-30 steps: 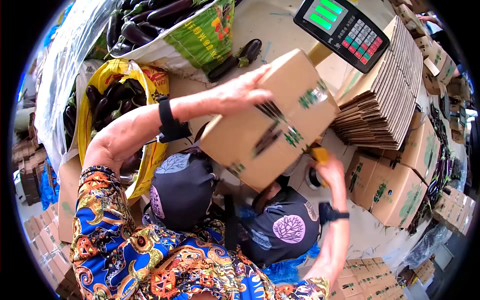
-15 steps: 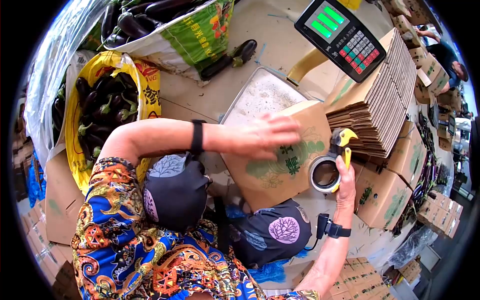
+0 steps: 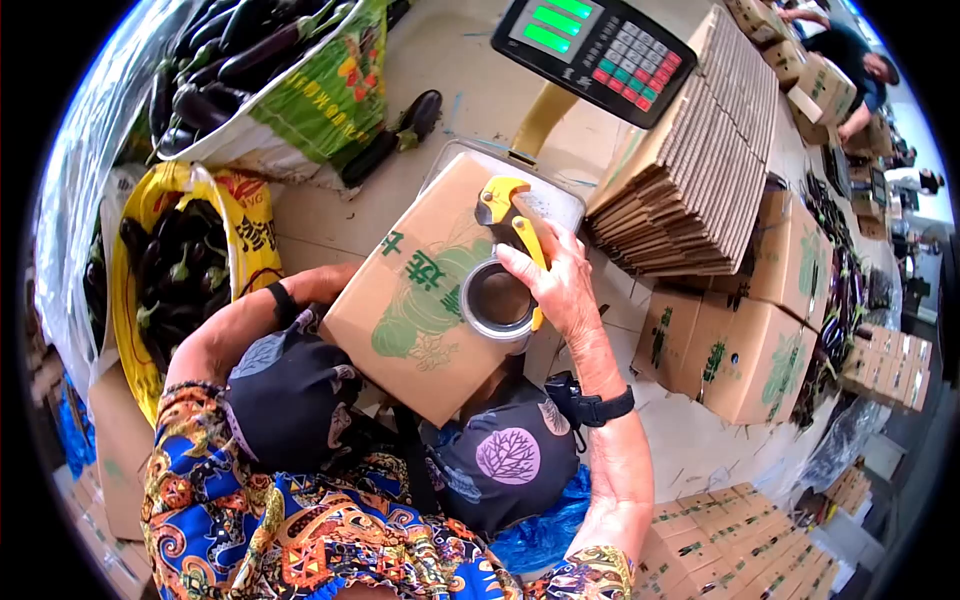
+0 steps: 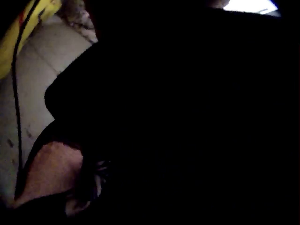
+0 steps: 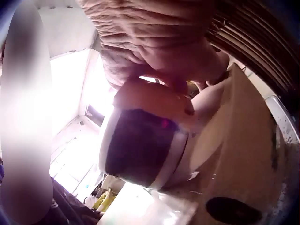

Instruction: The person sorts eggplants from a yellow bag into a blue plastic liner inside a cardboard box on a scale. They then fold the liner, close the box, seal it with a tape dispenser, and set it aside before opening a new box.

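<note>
My right hand grips a yellow-handled tape dispenser with a large roll of tape, right over the top of a cardboard box. The box has green print on its top face and lies tilted across the scale's platform and my knees. In the right wrist view, the tape roll hangs beneath the hand, close to the box. My left forearm runs under the box's left edge, where the hand is hidden. The left wrist view is mostly dark.
A scale display stands behind the platform, beside a stack of flattened cartons. Eggplants fill a yellow bag and a green-white sack on the left; loose eggplants lie nearby. Closed boxes stand at right.
The box has turned from its earlier side and now shows its printed top. My right hand brought the tape dispenser over it from the right, while my left hand went from above the box to beneath it.
</note>
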{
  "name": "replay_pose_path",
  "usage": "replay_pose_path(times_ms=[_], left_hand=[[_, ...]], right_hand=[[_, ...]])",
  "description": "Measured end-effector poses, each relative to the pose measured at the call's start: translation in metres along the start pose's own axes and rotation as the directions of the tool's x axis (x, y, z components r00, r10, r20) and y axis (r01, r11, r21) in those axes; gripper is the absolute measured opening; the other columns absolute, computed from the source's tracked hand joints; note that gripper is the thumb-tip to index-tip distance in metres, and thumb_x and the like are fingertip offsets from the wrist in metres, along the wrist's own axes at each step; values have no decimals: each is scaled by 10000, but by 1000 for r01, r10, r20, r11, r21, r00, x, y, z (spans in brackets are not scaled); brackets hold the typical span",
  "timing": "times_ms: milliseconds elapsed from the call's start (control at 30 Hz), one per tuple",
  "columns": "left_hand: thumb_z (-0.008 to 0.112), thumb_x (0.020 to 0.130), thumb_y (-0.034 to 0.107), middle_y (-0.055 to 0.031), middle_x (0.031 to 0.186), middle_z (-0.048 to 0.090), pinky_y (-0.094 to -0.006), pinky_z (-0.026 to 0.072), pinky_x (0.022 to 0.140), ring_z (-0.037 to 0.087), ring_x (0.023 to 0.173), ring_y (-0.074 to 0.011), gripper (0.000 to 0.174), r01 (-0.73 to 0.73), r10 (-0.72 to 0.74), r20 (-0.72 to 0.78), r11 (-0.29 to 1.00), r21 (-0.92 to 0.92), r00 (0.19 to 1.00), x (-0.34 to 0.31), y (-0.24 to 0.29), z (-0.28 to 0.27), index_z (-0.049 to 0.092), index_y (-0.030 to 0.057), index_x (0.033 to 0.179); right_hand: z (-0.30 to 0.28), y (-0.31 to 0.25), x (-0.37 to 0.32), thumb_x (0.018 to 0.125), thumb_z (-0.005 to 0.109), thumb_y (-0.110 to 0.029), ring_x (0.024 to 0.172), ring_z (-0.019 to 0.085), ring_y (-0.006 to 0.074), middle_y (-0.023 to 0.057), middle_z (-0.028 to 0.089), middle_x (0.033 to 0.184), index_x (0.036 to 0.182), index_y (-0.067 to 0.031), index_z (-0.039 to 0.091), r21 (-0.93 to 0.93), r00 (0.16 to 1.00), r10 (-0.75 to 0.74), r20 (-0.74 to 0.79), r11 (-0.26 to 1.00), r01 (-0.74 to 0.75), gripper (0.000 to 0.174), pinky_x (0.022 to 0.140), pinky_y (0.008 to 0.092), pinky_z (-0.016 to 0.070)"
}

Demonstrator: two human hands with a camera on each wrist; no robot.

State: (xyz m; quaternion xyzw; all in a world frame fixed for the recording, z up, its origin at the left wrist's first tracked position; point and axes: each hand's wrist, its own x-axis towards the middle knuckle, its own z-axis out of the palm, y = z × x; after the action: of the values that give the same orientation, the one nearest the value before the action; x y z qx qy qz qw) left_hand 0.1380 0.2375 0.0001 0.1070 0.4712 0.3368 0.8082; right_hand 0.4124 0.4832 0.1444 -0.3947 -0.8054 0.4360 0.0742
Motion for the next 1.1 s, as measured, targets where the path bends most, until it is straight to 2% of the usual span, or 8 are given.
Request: replay_pose_path(times_ms=[100,167,367,500,667,833,933,1100], left_hand=[[627,970,212,-108,1214,662,-307,521,891,605,1073,-140,397,235,102,-405,677,698,909,13,56,-19,578,-9,1297],[590,959,191,-125,1041,703,-331,551,794,661,905,-170,340,-41,751,-189,276,960,632,2,125,2,593,13,1248],[640,925,178,-138,903,704,-330,539,758,681,797,-200,246,-373,652,270,21,928,709,31,259,198,654,-19,1072],[632,893,300,-199,833,695,-447,535,755,671,798,-392,280,-425,539,382,-49,904,750,135,260,218,706,42,974],[613,900,316,-179,874,706,-466,531,781,670,839,-380,248,-313,644,342,-164,936,685,198,263,243,726,99,941],[585,922,423,-137,1040,713,-435,530,846,670,926,-351,362,-268,486,313,-161,950,816,174,287,245,715,133,1095],[569,936,420,-176,1041,701,-385,539,812,680,903,-314,445,-361,585,465,-294,885,665,169,286,180,679,43,1144],[605,953,306,-46,909,650,-271,516,697,615,794,-106,338,-189,443,17,348,918,896,12,254,118,653,14,1116]], right_hand=[[-9,9,-21,790,762,-418,1281,486,380,219,531,1352,1325,-34,578,216,989,-116,-87,967,133,684,1088,443,361],[-13,23,-47,842,720,-149,1194,548,200,121,572,1281,1397,34,464,458,996,-57,-65,885,80,638,1029,316,415],[-20,76,-130,853,657,-206,1029,614,164,55,618,1138,1306,35,498,853,916,402,-12,482,-200,537,908,275,486],[1,106,-171,896,598,-194,998,630,170,58,620,1131,1296,10,517,933,850,523,-64,334,-135,456,901,300,514],[14,123,-195,917,618,-206,1000,635,170,51,621,1139,1305,-8,511,953,806,592,-2,246,-178,449,903,304,518],[15,132,-182,914,625,-207,1007,642,174,53,623,1153,1302,-11,514,963,825,564,-42,243,-117,448,896,308,527],[4,125,-170,897,641,-213,1028,643,183,66,630,1149,1314,-7,507,968,870,491,-47,236,-81,484,917,313,526],[-11,110,-142,860,698,-276,1083,638,228,123,634,1205,1360,3,484,964,918,396,-29,255,-80,611,975,352,510]])
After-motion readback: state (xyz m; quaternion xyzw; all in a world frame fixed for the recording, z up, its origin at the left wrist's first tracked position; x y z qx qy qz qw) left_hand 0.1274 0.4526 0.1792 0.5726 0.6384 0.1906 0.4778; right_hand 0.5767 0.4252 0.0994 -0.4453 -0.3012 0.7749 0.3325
